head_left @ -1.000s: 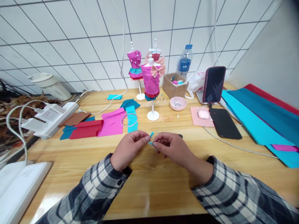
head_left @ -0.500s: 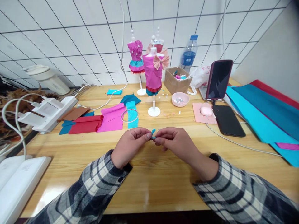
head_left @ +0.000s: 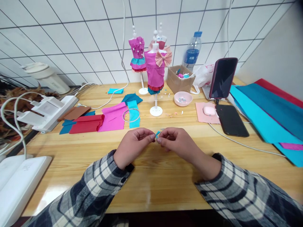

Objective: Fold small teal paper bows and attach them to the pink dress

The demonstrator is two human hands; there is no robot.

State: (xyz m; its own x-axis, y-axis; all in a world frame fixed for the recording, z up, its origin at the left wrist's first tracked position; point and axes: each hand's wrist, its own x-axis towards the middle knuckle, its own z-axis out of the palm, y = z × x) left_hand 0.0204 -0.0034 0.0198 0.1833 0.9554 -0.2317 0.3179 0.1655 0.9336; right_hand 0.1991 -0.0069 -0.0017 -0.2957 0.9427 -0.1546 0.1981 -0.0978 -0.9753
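Between my fingertips is a small strip of blue crepe paper, partly hidden by the fingers. My left hand pinches its left side and my right hand pinches the other, the two thumbs nearly meeting above the table. Just beyond them stands a mini dress form in a magenta paper dress with a peach bow. A flat light-blue paper strip lies past my left hand, with a silvery ring on it. Magenta paper and folded red paper lie further left.
Two more dress forms stand behind. A cardboard box of scraps, a pink bowl and a bottle are at the back. Phones and large paper sheets lie right; a power strip and cables lie left.
The blue strip has turned between my fingertips, and the two hands are slightly closer together. The whole view has shifted a little; the things on the table stay in place.
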